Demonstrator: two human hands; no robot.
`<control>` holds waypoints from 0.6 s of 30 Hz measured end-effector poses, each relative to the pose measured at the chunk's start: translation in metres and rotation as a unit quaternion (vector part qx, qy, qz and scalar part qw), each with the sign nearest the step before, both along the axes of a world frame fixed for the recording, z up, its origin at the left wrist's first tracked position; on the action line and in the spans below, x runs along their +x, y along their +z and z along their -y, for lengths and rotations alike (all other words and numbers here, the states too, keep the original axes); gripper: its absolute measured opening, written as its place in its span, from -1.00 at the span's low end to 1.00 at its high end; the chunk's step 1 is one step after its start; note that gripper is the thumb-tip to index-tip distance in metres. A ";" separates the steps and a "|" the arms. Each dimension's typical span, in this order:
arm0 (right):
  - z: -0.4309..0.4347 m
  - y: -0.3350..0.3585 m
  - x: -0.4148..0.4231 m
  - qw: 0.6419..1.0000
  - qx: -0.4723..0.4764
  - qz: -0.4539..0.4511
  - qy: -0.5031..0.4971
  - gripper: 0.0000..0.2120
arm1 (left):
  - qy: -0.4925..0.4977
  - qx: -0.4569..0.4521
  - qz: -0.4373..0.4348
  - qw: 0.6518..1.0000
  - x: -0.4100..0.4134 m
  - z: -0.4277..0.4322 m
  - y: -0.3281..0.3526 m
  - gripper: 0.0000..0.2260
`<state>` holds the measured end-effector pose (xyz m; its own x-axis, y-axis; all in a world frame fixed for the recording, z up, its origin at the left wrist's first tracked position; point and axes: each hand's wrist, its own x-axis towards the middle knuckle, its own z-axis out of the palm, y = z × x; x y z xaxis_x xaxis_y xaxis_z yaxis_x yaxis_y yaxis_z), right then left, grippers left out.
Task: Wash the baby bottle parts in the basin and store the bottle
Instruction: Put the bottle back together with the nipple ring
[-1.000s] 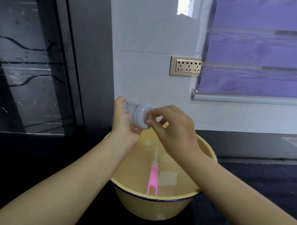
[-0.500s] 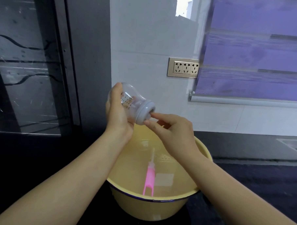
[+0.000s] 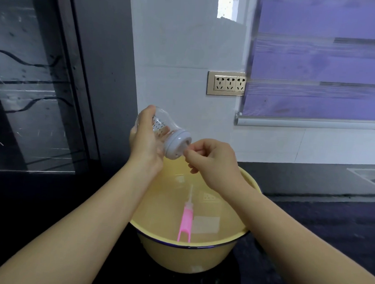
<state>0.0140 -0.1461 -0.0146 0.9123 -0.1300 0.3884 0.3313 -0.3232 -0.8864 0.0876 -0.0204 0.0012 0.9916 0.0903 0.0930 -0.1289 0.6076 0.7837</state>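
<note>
bottle: you are holding clear plastic showing dark printed measuring marks; its collar is showing pale grey
basin: glowing pale yellow, its rim running dark blue
brush: showing a pink handle, whitish towards the tip
blind: hanging purple in lighter and darker bands
socket plate: shining gold around cream outlets
counter: looking black

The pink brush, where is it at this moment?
In the head view, the pink brush lies inside the yellow basin, near its front rim, below and between the two forearms.
</note>
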 end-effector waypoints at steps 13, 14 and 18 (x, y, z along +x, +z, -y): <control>0.011 0.006 0.007 0.999 0.014 -0.018 0.022 -0.86 | -0.018 -0.104 -0.110 0.988 0.000 0.010 -0.001 -0.53; 0.009 0.005 0.007 1.000 -0.014 -0.005 0.024 -0.80 | -0.032 -0.124 -0.114 0.985 -0.003 0.011 -0.001 -0.51; 0.006 0.005 0.006 0.990 -0.068 0.126 -0.006 -0.71 | -0.094 -0.134 -0.124 0.979 -0.025 0.017 0.010 -0.59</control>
